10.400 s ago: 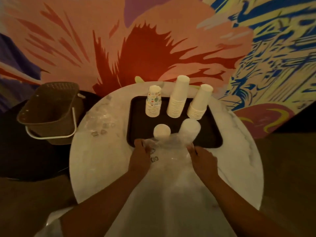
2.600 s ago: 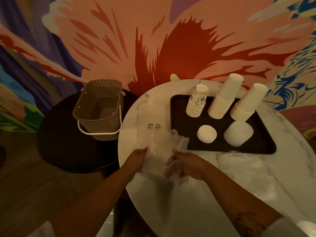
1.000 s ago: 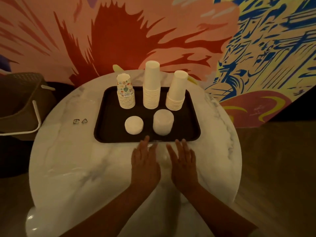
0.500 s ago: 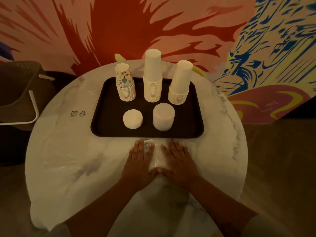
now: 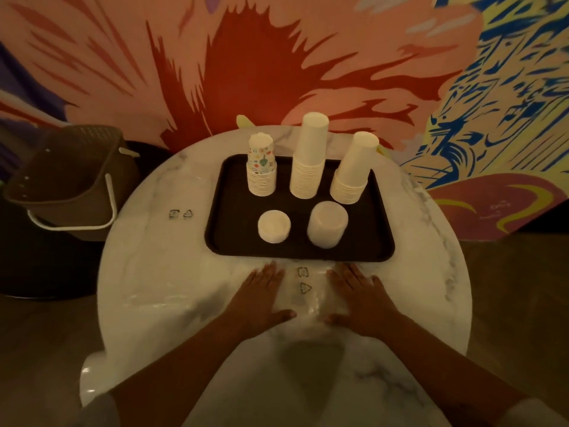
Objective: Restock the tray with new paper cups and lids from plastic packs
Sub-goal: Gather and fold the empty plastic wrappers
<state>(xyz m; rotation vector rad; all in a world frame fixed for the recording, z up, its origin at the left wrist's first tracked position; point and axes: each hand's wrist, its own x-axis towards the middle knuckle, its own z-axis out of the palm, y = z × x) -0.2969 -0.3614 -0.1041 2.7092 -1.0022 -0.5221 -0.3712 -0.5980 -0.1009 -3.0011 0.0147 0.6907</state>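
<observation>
**Q:** Two hands lie nearest the camera; how are they set?

**A:** Left hand (image 5: pixel 258 298) and right hand (image 5: pixel 359 300) rest palm-down, fingers (image 5: pixel 267 274) spread flat and gripping nothing, on a thin, clear, crinkled plastic pack (image 5: pixel 303 295) printed with two small outline symbols. The film lies smoothed on the round tabletop (image 5: pixel 154 272), a pale, glossy, grey-veined marble surface.

**Q:** And just beyond the fingertips?

**A:** A dark rectangular tray (image 5: pixel 234 245) with rounded corners and a raised rim. Its near row holds two stacks of white round lids: a low, flat one (image 5: pixel 274 226) at left and a taller, drum-shaped one (image 5: pixel 327 224) at right.

**Q:** The far row?

**A:** Three stacks of inverted, tapered paper cups: a short printed stack (image 5: pixel 261 164) with coloured motifs, a tall plain white stack (image 5: pixel 309 155) in the middle, and a plain white stack (image 5: pixel 354 167) leaning rightward.

**Q:** Off the tabletop?

**A:** To the left, a brown perforated basket (image 5: pixel 67 180) with a white loop handle. Another clear film (image 5: pixel 181 211), bearing printed symbols, lies flat left of the tray. Behind stands a painted wall (image 5: pixel 246 57) in pink, red and blue.
</observation>
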